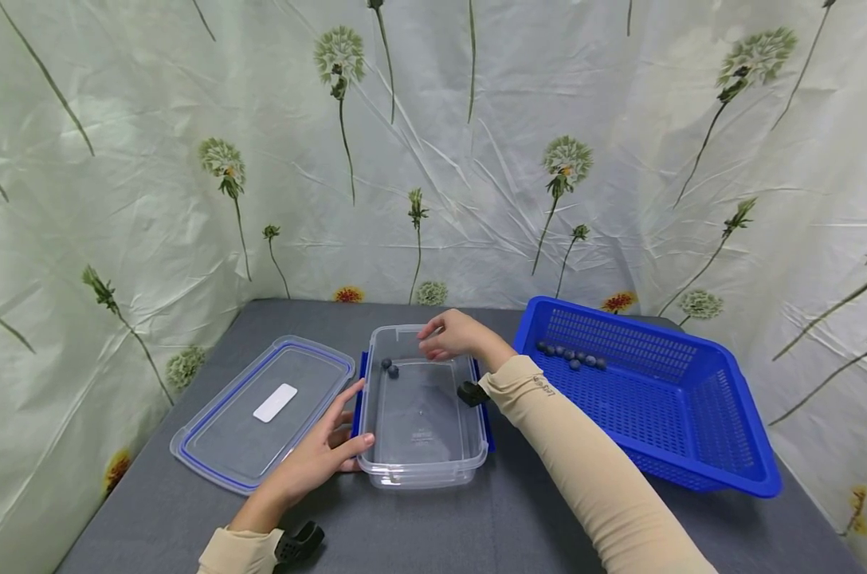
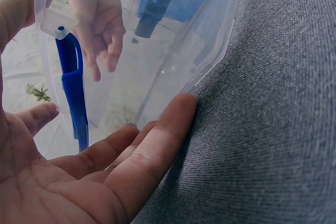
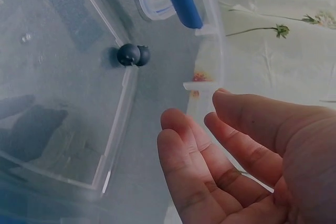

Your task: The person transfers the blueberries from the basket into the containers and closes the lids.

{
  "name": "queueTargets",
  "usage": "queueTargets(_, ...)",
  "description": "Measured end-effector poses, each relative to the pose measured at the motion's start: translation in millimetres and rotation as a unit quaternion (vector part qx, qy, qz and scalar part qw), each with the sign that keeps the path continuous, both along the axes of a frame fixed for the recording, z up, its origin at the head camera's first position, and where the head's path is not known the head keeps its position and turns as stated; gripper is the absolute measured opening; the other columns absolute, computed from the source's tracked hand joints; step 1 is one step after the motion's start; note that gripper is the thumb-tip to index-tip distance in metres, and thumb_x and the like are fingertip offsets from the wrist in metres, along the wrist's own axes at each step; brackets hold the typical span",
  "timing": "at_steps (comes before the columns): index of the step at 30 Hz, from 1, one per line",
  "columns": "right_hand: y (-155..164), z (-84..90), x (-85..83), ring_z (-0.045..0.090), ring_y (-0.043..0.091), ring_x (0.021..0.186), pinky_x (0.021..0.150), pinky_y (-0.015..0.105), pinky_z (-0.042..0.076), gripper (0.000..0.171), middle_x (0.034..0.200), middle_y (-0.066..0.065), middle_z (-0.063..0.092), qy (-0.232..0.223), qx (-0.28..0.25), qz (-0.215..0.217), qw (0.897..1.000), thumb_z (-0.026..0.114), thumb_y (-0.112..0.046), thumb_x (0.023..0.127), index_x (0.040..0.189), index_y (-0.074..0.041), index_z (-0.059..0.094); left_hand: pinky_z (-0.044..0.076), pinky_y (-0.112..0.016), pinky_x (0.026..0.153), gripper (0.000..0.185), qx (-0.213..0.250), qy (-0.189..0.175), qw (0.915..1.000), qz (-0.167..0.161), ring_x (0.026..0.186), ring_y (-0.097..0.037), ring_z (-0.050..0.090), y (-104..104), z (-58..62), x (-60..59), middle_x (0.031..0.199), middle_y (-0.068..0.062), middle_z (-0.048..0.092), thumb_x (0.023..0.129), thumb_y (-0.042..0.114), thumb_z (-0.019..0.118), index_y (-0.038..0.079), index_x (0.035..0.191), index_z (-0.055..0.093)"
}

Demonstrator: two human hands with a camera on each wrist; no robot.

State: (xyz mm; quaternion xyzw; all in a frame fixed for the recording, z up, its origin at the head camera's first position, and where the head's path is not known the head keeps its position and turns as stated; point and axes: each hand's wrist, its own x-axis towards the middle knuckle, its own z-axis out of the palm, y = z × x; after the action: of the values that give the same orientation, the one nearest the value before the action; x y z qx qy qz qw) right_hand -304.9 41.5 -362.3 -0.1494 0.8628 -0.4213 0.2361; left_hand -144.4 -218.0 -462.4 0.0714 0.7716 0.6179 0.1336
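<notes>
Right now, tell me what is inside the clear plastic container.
Two blueberries lie touching at the far left of the clear container. The right hand hovers over the far rim, holding nothing; the floor beneath it is partly hidden.

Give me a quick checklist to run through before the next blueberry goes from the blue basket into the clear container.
1. Clear container steadied: ok, left hand rests against its near left side.
2. Right hand free: ok, fingers relaxed above the container, holding nothing.
3. Container open: ok, lid lies flat to its left.
4. Berries already dropped settled: ok, two blueberries sit together at a far corner.
5. Supply left: ok, a row of blueberries lies in the blue basket.
6. Basket within reach: likely ok, it sits right beside the container.
</notes>
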Motion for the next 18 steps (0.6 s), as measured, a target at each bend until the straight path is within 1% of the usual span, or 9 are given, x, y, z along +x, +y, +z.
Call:
queueTargets(3, 7, 2.3, -1.1, 0.076, 0.034, 0.114, 0.1, 0.042, 0.062, 0.036, 0.119, 0.023, 0.078, 0.007, -0.003, 0.002, 1.0, 0.069, -0.011, 0.105, 0.137, 0.004, 0.068, 0.066, -0.049, 0.088, 0.083, 0.001, 0.002, 1.0, -0.002, 0.137, -0.049, 0.058, 0, -0.6, -0.3, 0.163, -0.036, 0.035, 0.105, 0.025, 0.07, 0.042, 0.169, 0.02)
queueTargets(6, 12, 4.6, -0.9, 0.076, 0.035, 0.114, 0.101, 0.042, 0.062, 0.037, 0.121, 0.025, 0.077, 0.006, -0.015, 0.0, 1.0, 0.068, -0.01, 0.105, 0.138, 0.006, 0.066, 0.066, -0.049, 0.088, 0.083, 0.006, 0.004, 1.0, -0.005, 0.139, -0.051, 0.056, -1, -1.8, -0.2, 0.164, -0.037, 0.034, 0.105, 0.024, 0.07, 0.042, 0.169, 0.02)
queueTargets(14, 29, 11.4, -4.2, 0.076, 0.032, 0.113, 0.103, 0.042, 0.061, 0.039, 0.13, 0.029, 0.072, 0.001, -0.026, -0.005, 1.0, 0.065, -0.01, 0.107, 0.141, 0.008, 0.062, 0.066, -0.05, 0.088, 0.083, 0.004, 0.006, 1.0, -0.002, 0.141, -0.055, 0.052, -1, -2.5, 0.3, 0.165, -0.037, 0.033, 0.105, 0.024, 0.07, 0.042, 0.169, 0.02)
queueTargets(18, 38, 16.2, -5.1, 0.075, 0.031, 0.113, 0.1, 0.039, 0.062, 0.04, 0.134, 0.031, 0.07, -0.001, -0.03, -0.011, 0.999, 0.064, -0.011, 0.107, 0.143, 0.008, 0.061, 0.066, -0.049, 0.088, 0.083, 0.005, 0.005, 1.0, -0.001, 0.141, -0.054, 0.053, 0, -1.3, 0.4, 0.164, -0.037, 0.034, 0.105, 0.024, 0.07, 0.042, 0.169, 0.02)
